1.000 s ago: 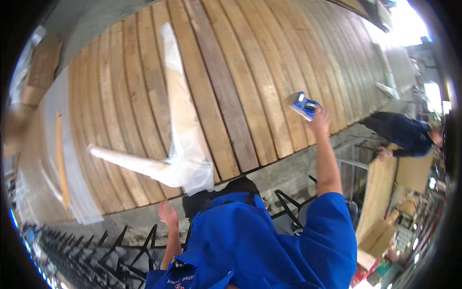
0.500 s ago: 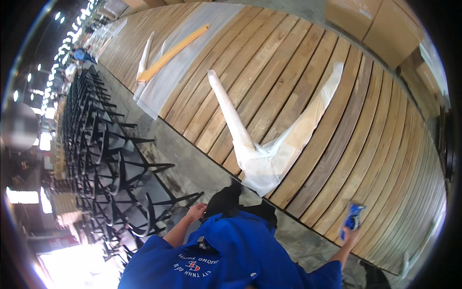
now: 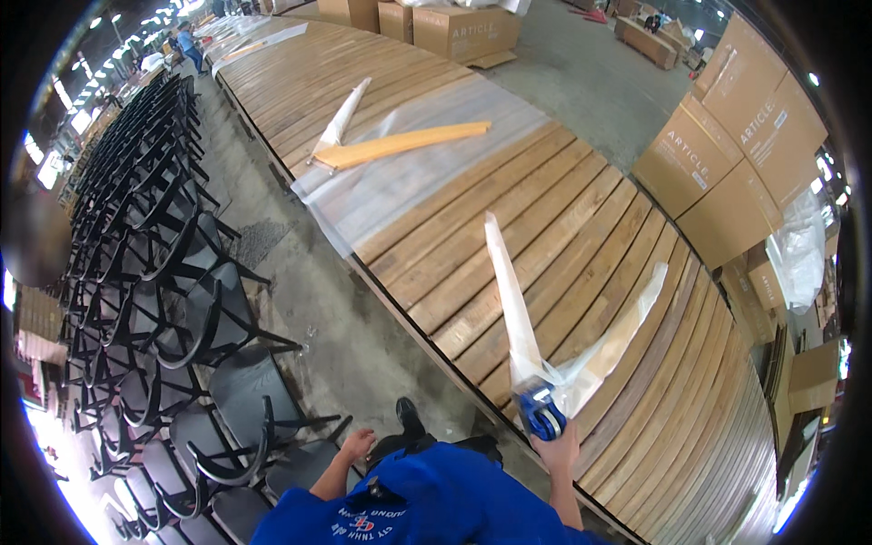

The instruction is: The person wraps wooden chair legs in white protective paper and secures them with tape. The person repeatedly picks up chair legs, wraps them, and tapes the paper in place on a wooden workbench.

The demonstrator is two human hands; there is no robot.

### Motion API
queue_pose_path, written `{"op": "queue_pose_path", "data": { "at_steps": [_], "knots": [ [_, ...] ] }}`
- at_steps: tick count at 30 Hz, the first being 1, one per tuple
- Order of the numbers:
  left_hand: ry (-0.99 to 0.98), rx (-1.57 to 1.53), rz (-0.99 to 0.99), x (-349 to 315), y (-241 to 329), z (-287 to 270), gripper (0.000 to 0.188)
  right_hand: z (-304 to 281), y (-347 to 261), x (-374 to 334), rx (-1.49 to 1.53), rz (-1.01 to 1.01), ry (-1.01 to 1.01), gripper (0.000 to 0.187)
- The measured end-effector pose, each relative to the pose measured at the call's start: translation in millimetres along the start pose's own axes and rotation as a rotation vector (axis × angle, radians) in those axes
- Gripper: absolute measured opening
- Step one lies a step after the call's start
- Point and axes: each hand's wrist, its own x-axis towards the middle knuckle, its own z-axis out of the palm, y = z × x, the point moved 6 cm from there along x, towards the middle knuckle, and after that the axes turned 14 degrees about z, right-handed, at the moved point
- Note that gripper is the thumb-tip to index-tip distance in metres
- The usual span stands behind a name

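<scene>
My right hand (image 3: 556,447) grips a blue tape dispenser (image 3: 543,420) over the near edge of the slatted wooden table. The dispenser overlaps the corner of a V-shaped piece wrapped in white foam sheet (image 3: 513,300); whether it touches the wrap I cannot tell. Its two wrapped arms spread away from me across the slats. My left hand (image 3: 358,444) hangs by my side, off the table, fingers curled with nothing visible in them. Farther left, a similar V-shaped piece (image 3: 409,143) lies on translucent sheeting, one arm bare orange-brown wood and the other wrapped in white.
Rows of black chairs (image 3: 238,386) line the left beyond a strip of concrete floor (image 3: 318,309). Tall cardboard boxes (image 3: 699,154) are stacked past the table's (image 3: 627,454) right side, and more boxes (image 3: 463,34) stand behind. Another person (image 3: 188,47) is far back left.
My right hand has brought the tape dispenser leftward to the wrapped piece's corner. The view has swung, bringing more boxes and chairs into sight. My left hand stays low at my side.
</scene>
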Motion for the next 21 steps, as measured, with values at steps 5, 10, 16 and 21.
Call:
{"op": "queue_pose_path", "data": {
  "at_steps": [5, 10, 16, 21],
  "knots": [
    [0.474, -0.288, -0.075, 6.1, -21.6, -105.8, 0.043, 101.1, -167.0, 27.9, -0.144, -0.321, -0.070, 0.081],
    [0.245, -0.039, -0.040, 49.6, -33.6, -163.7, 0.050, 163.3, -245.2, 76.0, -0.332, -0.248, -0.078, 0.080],
    [0.118, -0.037, -0.016, 120.9, -42.4, -197.6, 0.056, 207.1, -304.3, 115.6, -0.250, -0.204, -0.026, 0.088],
    [-0.577, 0.200, 0.260, 234.9, -21.6, -234.1, 0.055, 240.7, -321.9, 141.8, -0.315, -0.052, -0.044, 0.097]
  ]
}}
